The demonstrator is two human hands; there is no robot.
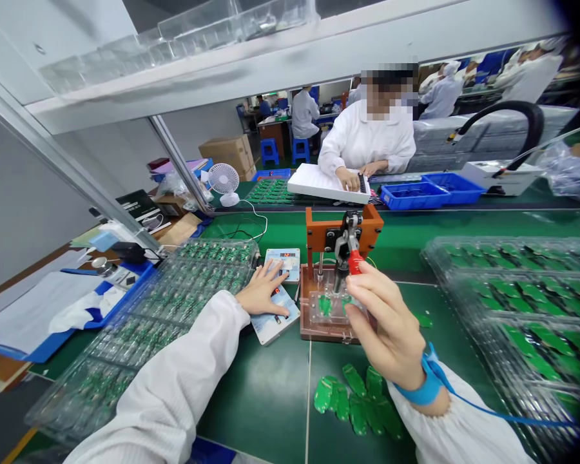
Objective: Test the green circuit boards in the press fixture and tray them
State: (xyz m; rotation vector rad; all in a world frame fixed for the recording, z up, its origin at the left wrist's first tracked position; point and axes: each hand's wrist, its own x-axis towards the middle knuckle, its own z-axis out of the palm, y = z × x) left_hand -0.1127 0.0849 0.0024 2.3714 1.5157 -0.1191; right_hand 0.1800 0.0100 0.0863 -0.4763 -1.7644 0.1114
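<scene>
Green bench (270,393): an orange fixture (319,235) is set back from the near edge; its red lever (355,262) is grasped by the right hand (391,322), the left hand (263,291) laid open on a tester (289,258).

Both arms are covered by long white sleeves of a smooth, light work-coat fabric. The left sleeve (174,386) is loose and creased along its length and ends in a plain hem at the wrist, and the right sleeve (464,432) is of the same white cloth. The left hand (263,290) and the right hand (389,322) are bare, with no gloves or rings to be seen. A bright blue wrist strap (423,386) circles the right wrist above the cuff, and a thin blue cord (502,412) runs from it across the sleeve toward the right edge of the view.
</scene>
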